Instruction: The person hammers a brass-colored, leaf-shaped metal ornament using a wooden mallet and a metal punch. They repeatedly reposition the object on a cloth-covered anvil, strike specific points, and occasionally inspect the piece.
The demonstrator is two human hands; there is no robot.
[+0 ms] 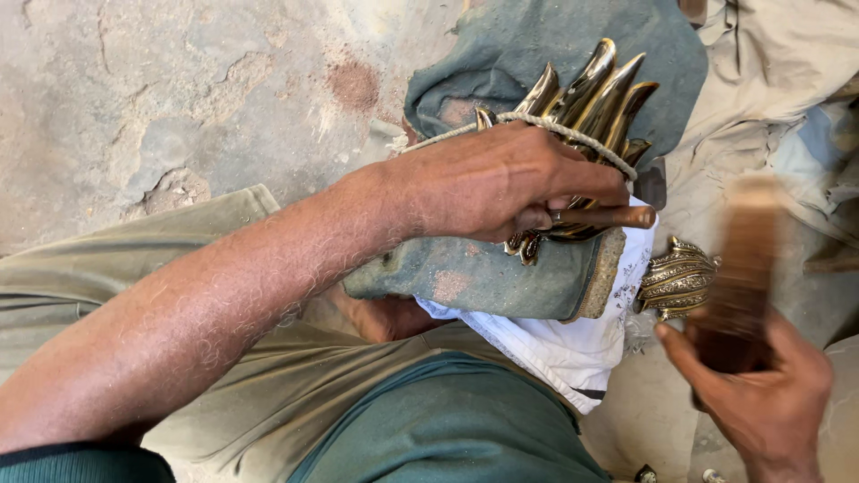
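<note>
My left hand presses down on a shiny brass ornament with pointed, feather-like tips, and pinches a thin brown rod-like tool against it. A pale cord runs over the ornament. The ornament lies on a grey-blue padded cloth across my lap. Its carved brass end sticks out to the right. My right hand grips a brown wooden block, blurred, standing just right of that carved end.
A white cloth lies under the grey-blue pad. Rough concrete floor fills the upper left. Crumpled beige fabric lies at the upper right. My olive trousers and green shirt fill the lower frame.
</note>
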